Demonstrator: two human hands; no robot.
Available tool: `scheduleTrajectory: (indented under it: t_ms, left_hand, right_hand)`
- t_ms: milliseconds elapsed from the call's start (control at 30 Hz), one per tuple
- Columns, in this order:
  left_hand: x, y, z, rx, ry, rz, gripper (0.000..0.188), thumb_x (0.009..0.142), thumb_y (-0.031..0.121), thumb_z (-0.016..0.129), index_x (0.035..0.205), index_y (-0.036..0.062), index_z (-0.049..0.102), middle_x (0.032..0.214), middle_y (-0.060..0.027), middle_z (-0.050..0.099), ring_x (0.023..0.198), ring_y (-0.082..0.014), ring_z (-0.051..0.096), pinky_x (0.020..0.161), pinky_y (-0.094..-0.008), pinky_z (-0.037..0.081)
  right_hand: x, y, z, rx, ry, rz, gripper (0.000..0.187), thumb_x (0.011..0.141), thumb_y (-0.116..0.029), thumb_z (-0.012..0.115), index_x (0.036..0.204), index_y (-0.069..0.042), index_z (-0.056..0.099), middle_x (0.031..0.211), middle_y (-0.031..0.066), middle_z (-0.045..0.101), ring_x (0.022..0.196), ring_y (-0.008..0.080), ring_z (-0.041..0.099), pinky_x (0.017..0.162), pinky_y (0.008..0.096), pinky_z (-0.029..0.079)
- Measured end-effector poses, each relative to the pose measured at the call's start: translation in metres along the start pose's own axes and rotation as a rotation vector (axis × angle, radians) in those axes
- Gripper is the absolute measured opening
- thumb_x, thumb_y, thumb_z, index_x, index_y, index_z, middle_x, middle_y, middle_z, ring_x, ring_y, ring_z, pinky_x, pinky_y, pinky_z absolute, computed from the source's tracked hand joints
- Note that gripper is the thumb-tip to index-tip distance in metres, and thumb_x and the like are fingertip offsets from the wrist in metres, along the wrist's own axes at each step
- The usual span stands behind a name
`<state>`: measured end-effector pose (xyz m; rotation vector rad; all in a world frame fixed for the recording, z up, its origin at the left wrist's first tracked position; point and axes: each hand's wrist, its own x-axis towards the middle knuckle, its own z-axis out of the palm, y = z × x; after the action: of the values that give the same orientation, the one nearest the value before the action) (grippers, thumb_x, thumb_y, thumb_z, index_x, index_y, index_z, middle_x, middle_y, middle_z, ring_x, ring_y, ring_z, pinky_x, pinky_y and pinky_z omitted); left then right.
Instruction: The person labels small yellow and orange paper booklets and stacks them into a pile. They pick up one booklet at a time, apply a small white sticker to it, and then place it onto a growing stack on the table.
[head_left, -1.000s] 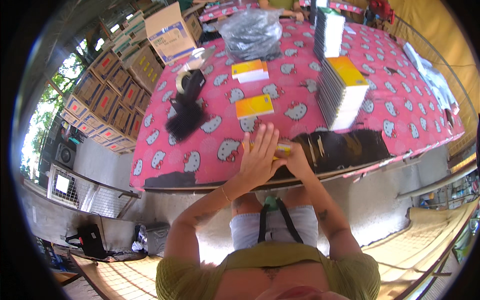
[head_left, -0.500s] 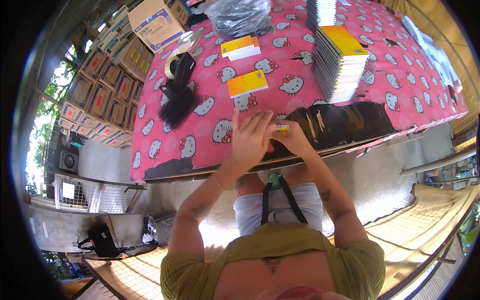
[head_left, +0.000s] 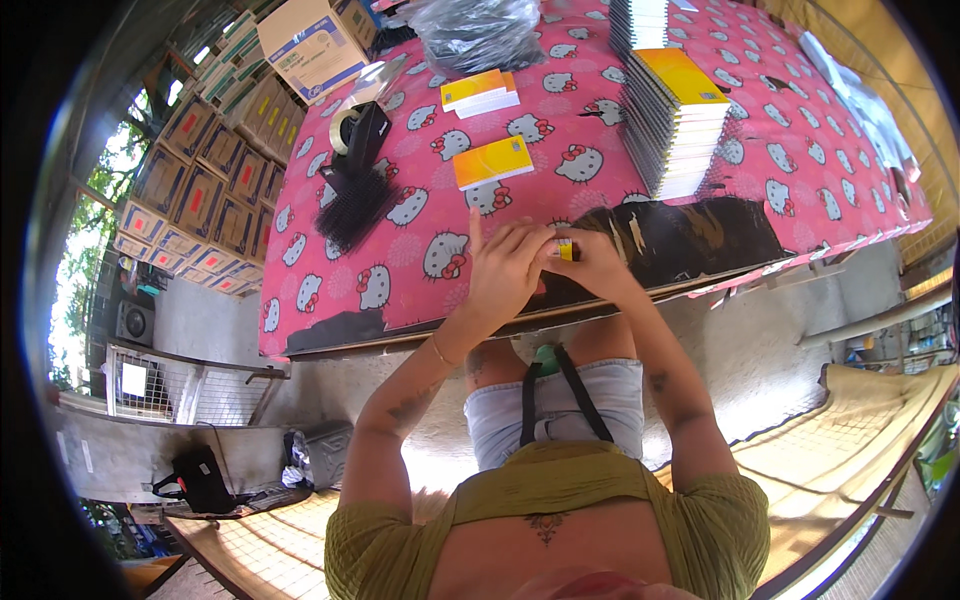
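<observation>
Close to the table's near edge, my two hands meet around a small notepad with a yellow cover (head_left: 564,249), mostly hidden by the fingers. My right hand (head_left: 592,264) grips its right side with bent fingers. Against its left side lies my left hand (head_left: 503,262), fingers pressed together over it and one finger pointing away from me. Just beyond them a yellow-orange pad (head_left: 494,163) rests flat, with a small pile of similar pads (head_left: 480,92) farther back. Right of these stands a tall stack of wire-bound notebooks (head_left: 680,125) with a yellow cover on top.
Black binding coils (head_left: 355,212) lie left on the pink patterned tablecloth (head_left: 420,290), beside a black tape dispenser (head_left: 367,133). At the back are a plastic bag (head_left: 475,38) and an open cardboard box (head_left: 314,52). Stacked cartons (head_left: 205,190) fill the far left. Torn cloth bares dark tabletop (head_left: 700,245).
Both hands stay together around the yellow notepad, with only a slight shift of the fingers. The rest of the table looks the same.
</observation>
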<state>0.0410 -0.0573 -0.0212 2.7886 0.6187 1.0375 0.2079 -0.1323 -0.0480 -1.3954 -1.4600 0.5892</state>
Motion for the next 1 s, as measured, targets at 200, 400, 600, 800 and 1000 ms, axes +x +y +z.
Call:
scheduleTrajectory:
  t_ms: [200,400,600,800,1000]
  left_hand:
    - [0.003,0.000,0.007,-0.075,0.044,0.026,0.015,0.093,0.020,0.066,0.104,0.0117,0.068,0.098,-0.0045,0.071,0.097,-0.0226,0.067,0.117,-0.0585,0.014]
    - [0.008,0.000,0.001,-0.097,0.000,0.002,0.016,0.091,0.020,0.067,0.102,0.0085,0.067,0.096,-0.0067,0.069,0.092,-0.0265,0.065,0.108,-0.0515,0.033]
    - [0.019,0.015,-0.017,-0.070,-0.126,0.018,0.022,0.086,0.007,0.067,0.107,0.0035,0.065,0.094,-0.0139,0.066,0.087,-0.0329,0.065,0.075,-0.0399,0.053]
    - [0.098,0.072,-0.069,-0.938,0.092,-0.311,0.024,0.094,0.009,0.066,0.115,-0.0020,0.063,0.113,-0.0121,0.066,0.104,-0.0175,0.064,0.085,-0.0298,0.052]
    - [0.197,0.033,-0.025,-0.350,0.495,0.094,0.030,0.094,0.017,0.065,0.123,0.0083,0.065,0.123,-0.0141,0.059,0.113,-0.0241,0.058,0.091,-0.0335,0.048]
  right_hand:
    - [0.002,-0.003,-0.050,0.176,-0.117,0.057,0.019,0.092,-0.003,0.068,0.109,0.005,0.069,0.095,0.0098,0.073,0.091,0.0109,0.067,0.082,0.0276,0.054]
    - [0.015,-0.012,-0.058,-0.011,-0.156,-0.164,0.007,0.082,-0.002,0.070,0.088,0.001,0.067,0.079,0.0092,0.068,0.073,0.0156,0.067,0.068,0.0289,0.052]
    - [0.012,-0.024,-0.038,-0.249,0.247,-0.218,0.012,0.074,-0.003,0.070,0.080,-0.003,0.060,0.075,0.0116,0.063,0.072,0.0324,0.063,0.062,0.0386,0.050]
    - [-0.003,-0.120,-0.066,-0.110,0.456,-0.291,0.046,0.088,-0.009,0.068,0.132,-0.001,0.055,0.113,0.0136,0.062,0.105,0.0240,0.061,0.087,0.0345,0.052]
    - [0.072,-0.110,-0.208,0.426,0.416,-0.090,0.051,0.095,-0.005,0.061,0.142,0.006,0.046,0.121,0.0140,0.066,0.104,0.0185,0.066,0.091,0.0304,0.054]
